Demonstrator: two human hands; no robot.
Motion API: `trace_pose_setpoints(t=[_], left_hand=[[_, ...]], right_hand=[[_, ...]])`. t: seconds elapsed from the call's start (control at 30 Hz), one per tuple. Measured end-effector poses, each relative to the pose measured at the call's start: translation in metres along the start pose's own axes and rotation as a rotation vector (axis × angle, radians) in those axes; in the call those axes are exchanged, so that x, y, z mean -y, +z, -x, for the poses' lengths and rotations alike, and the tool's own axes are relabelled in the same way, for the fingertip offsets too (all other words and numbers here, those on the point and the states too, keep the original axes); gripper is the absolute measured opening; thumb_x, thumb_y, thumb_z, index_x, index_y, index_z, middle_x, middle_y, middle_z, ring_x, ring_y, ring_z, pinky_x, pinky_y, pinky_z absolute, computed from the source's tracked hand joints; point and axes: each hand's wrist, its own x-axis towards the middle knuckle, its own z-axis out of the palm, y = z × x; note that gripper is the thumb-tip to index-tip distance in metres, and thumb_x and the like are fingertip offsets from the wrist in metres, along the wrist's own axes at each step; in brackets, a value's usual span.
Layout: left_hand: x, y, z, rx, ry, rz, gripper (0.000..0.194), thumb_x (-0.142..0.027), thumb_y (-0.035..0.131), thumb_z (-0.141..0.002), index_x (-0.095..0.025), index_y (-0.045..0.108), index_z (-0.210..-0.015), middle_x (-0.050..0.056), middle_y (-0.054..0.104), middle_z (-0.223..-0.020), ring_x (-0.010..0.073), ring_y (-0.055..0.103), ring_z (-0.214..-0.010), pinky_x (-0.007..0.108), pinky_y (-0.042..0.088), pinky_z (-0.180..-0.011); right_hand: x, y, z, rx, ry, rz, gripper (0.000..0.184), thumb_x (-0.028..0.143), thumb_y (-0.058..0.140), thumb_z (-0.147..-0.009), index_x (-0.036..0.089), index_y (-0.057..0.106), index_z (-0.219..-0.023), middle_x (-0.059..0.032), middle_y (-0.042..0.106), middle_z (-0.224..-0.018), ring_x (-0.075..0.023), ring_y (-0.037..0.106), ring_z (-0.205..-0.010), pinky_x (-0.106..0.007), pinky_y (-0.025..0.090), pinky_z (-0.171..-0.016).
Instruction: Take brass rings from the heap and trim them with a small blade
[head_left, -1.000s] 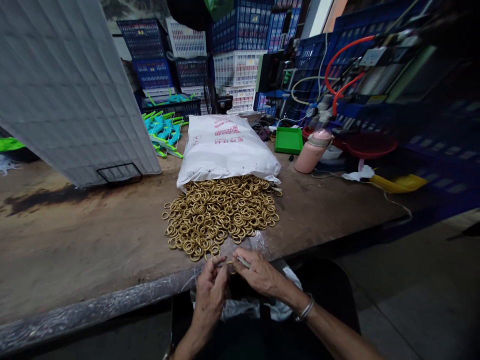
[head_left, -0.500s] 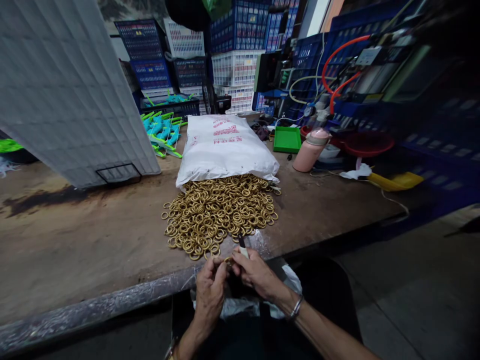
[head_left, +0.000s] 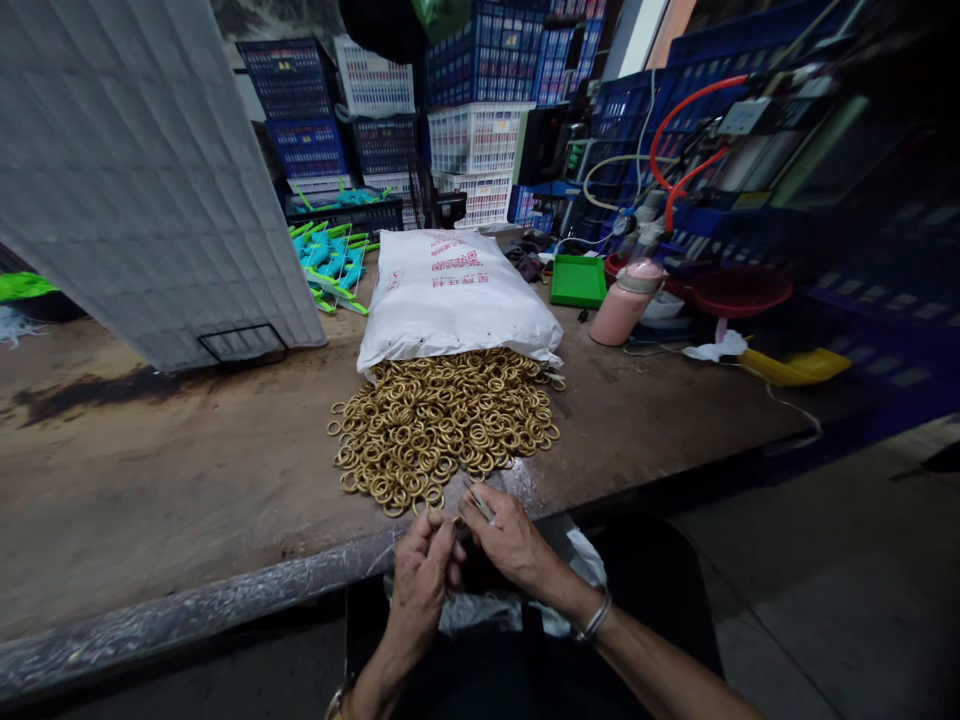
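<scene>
My left hand [head_left: 425, 565] is closed at the table's front edge, a brass-coloured ring [head_left: 456, 520] pinched between thumb and fingers. Close beside it, my right hand [head_left: 510, 540] grips a small knife [head_left: 481, 503] with a pale handle, its thin blade pointing up and to the left. The right fingertips are near the ring; whether they touch it I cannot tell. Just beyond both hands lies a heap of brass-coloured rings [head_left: 450, 425], spilling from the mouth of a white sack [head_left: 457, 300] with red print.
A tall grey ribbed panel [head_left: 157, 180] stands at the left. Behind the sack are turquoise and green plastic pieces [head_left: 330, 262] and stacked crates [head_left: 480, 138]. To the right stand a green tray [head_left: 577, 281], a pink bottle [head_left: 627, 303], a red bowl [head_left: 742, 292] and a yellow object [head_left: 799, 367].
The knife in my right hand has turned, its blade now leaning further left. My left hand keeps its pinch on the ring. The view has shifted slightly.
</scene>
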Motion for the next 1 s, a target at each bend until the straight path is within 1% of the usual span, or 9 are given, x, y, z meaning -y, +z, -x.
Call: trace_pose_setpoints(t=[0.07,0.13,0.27,0.37,0.47,0.6,0.77,0.87,1.0], left_hand=[[0.001,0.0,0.0,0.082,-0.019,0.07,0.031,-0.047,0.051,-0.075,-0.016,0.048,-0.071,-0.006,0.047,-0.051,0.0034,0.034,-0.034,0.015,0.027,-0.033],[0.002,0.0,0.001,0.124,-0.03,0.14,0.031,-0.046,0.052,-0.076,-0.016,0.047,-0.069,-0.006,0.047,-0.052,0.0033,0.034,-0.035,0.015,0.028,-0.034],[0.0,0.002,0.002,0.094,-0.063,0.257,0.031,-0.046,0.056,-0.073,-0.017,0.047,-0.074,-0.006,0.048,-0.057,0.0034,0.035,-0.038,0.015,0.028,-0.036],[-0.004,0.002,0.002,0.067,-0.081,0.283,0.03,-0.046,0.057,-0.072,-0.018,0.045,-0.076,-0.007,0.047,-0.058,0.0031,0.034,-0.039,0.015,0.025,-0.036],[-0.003,0.0,0.0,0.072,-0.05,0.251,0.029,-0.045,0.056,-0.074,-0.019,0.044,-0.077,-0.008,0.043,-0.054,0.0032,0.031,-0.039,0.014,0.023,-0.037],[0.002,-0.002,-0.002,0.079,-0.01,0.173,0.029,-0.047,0.053,-0.075,-0.02,0.044,-0.078,-0.009,0.04,-0.048,0.004,0.029,-0.038,0.014,0.024,-0.037],[0.0,-0.001,-0.002,0.019,-0.018,0.088,0.034,-0.051,0.055,-0.071,-0.019,0.044,-0.074,-0.009,0.041,-0.048,0.0041,0.03,-0.036,0.014,0.025,-0.036],[-0.003,0.001,-0.001,-0.017,0.0,0.033,0.033,-0.051,0.054,-0.071,-0.019,0.045,-0.071,-0.009,0.041,-0.046,0.0045,0.032,-0.036,0.014,0.027,-0.036],[-0.001,0.0,0.0,-0.037,0.022,0.013,0.034,-0.052,0.055,-0.069,-0.019,0.047,-0.07,-0.008,0.042,-0.045,0.0049,0.034,-0.036,0.015,0.029,-0.036]], right_hand=[[0.0,0.001,0.0,0.015,-0.022,0.006,0.024,0.031,0.039,-0.084,0.018,0.044,-0.065,0.0051,0.044,-0.058,-0.0083,0.04,-0.055,-0.02,0.032,-0.054],[-0.001,0.001,0.001,0.03,-0.034,0.004,0.024,0.031,0.037,-0.085,0.018,0.045,-0.066,0.0047,0.045,-0.058,-0.0086,0.041,-0.055,-0.02,0.032,-0.054],[-0.005,-0.002,0.001,-0.02,-0.031,0.094,0.018,0.024,0.036,-0.083,0.018,0.046,-0.069,0.0033,0.047,-0.059,-0.0098,0.042,-0.055,-0.021,0.031,-0.053],[-0.011,-0.003,0.003,0.025,-0.069,0.237,0.011,0.015,0.038,-0.078,0.019,0.048,-0.074,0.002,0.051,-0.061,-0.0109,0.045,-0.057,-0.021,0.031,-0.055],[-0.016,-0.001,0.007,0.111,-0.097,0.373,0.019,0.008,0.039,-0.071,0.019,0.05,-0.082,0.0008,0.054,-0.064,-0.0122,0.049,-0.061,-0.021,0.03,-0.057],[-0.019,0.003,0.01,0.14,-0.079,0.539,0.025,0.008,0.039,-0.067,0.018,0.05,-0.087,-0.0006,0.055,-0.068,-0.0141,0.05,-0.065,-0.023,0.029,-0.059],[-0.012,0.002,0.01,0.15,-0.064,0.606,0.027,0.008,0.036,-0.067,0.018,0.048,-0.09,-0.0026,0.059,-0.072,-0.0156,0.052,-0.067,-0.025,0.029,-0.06],[-0.009,0.001,0.009,0.156,-0.036,0.638,0.029,0.007,0.036,-0.066,0.017,0.048,-0.09,-0.0038,0.06,-0.073,-0.0161,0.053,-0.066,-0.026,0.028,-0.059],[-0.011,0.002,0.008,0.177,-0.036,0.656,0.029,0.009,0.037,-0.066,0.017,0.048,-0.091,-0.0048,0.061,-0.075,-0.0169,0.053,-0.067,-0.026,0.028,-0.059]])
